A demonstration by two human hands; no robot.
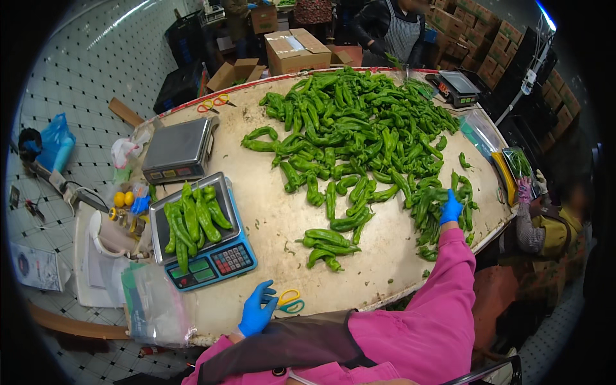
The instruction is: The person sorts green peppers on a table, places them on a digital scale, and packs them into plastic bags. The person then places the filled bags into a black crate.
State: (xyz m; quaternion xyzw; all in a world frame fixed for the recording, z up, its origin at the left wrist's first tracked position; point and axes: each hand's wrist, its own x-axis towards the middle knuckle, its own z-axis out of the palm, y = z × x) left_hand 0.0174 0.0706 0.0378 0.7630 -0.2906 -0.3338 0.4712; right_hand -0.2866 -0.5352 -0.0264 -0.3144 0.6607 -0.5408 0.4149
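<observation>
A large heap of long green peppers (359, 115) covers the far middle and right of the table. My right hand (451, 208), in a blue glove, is at the heap's right edge, closed on some green peppers (428, 205); its fingertips are partly hidden among them. Close to the table's near edge, my left hand (258, 309), also blue-gloved, holds nothing and has its fingers apart. Beside it lie scissors (290, 301) with yellow and green handles. A small group of peppers (328, 245) lies between my hands. More peppers (192, 218) rest on the blue scale (215, 263) at left.
Behind the blue scale stands a grey scale (178, 151), with more scissors (215, 102) beyond it. Clear plastic bags (154, 305) lie at the near left corner. A third scale (454, 86) sits far right. Co-workers stand at the far side (394, 32) and right (545, 221).
</observation>
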